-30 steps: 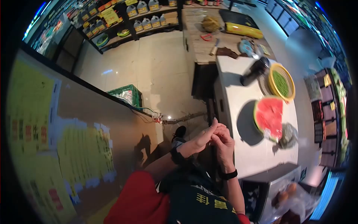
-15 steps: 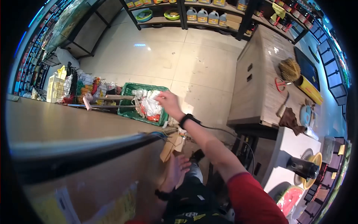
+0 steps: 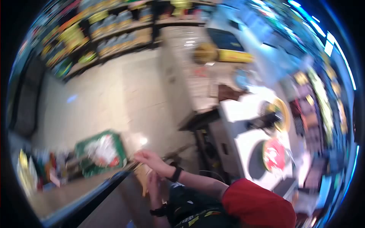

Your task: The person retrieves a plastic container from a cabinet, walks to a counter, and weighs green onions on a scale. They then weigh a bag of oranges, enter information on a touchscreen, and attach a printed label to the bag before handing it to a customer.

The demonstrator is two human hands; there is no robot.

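My right hand (image 3: 149,159), with a dark band at the wrist, reaches across the front of my body near the counter's edge. Motion smears its fingers, and I cannot tell whether they hold anything. Just below it is my left hand (image 3: 153,184), its fingers stretched upward close to the right wrist. A tan cardboard-like piece (image 3: 141,178) hangs at the counter's end beside both hands. On the floor to the left stands a green basket (image 3: 121,146) containing crumpled white plastic (image 3: 102,150) and some red scraps.
A brown counter (image 3: 72,190) runs along the lower left. To the right, a white table (image 3: 237,114) carries a cut watermelon (image 3: 274,155) and a dark cylindrical object (image 3: 264,121). A wooden cabinet (image 3: 178,68) stands ahead, with shelves of jugs (image 3: 118,21) behind.
The view has swung to the right and blurred. My right hand has drawn back from over the basket toward my body, and my left hand now lies close to it.
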